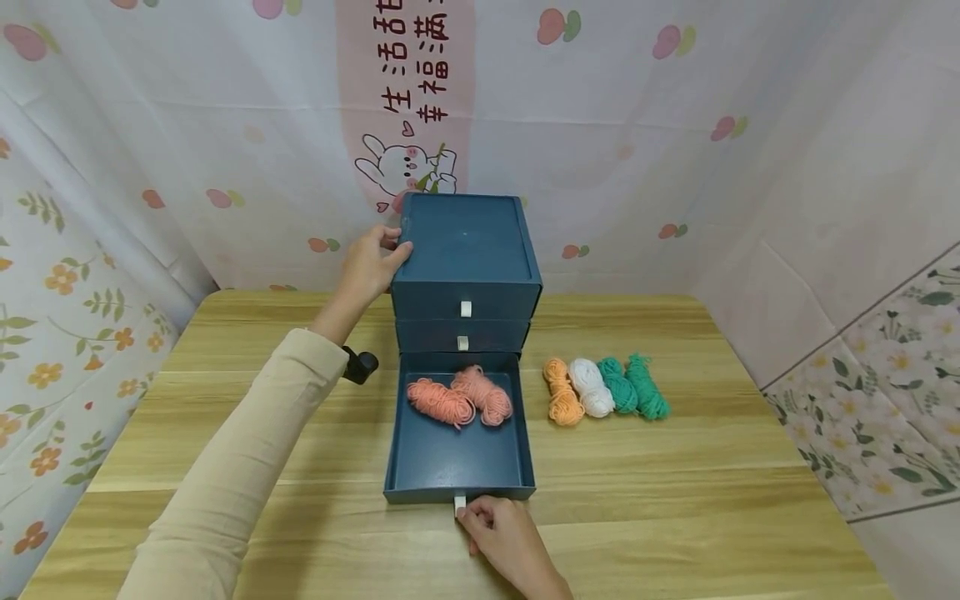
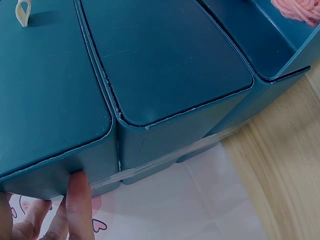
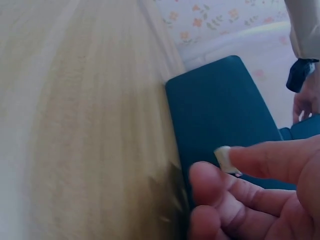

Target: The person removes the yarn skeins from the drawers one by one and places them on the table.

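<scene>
A dark blue drawer box (image 1: 467, 237) stands upright at the back of the table, its bottom drawer (image 1: 457, 462) pulled out toward me. Two bundles of yarn lie in that drawer, one coral (image 1: 441, 403) and one dusty pink (image 1: 486, 397). My left hand (image 1: 371, 262) rests at the upper left edge of the box, its fingers (image 2: 79, 205) against the side wall in the left wrist view. With thumb and finger, my right hand (image 1: 506, 537) pinches the white pull tab (image 3: 223, 159) on the drawer's front. The two upper drawers are closed.
Right of the box, an orange yarn bundle (image 1: 562, 393), a white one (image 1: 591, 388) and two green ones (image 1: 647, 388) lie side by side on the wooden table (image 1: 675, 500). A patterned curtain (image 1: 600, 125) hangs behind. Part of a black device (image 1: 362, 367) shows near my left sleeve.
</scene>
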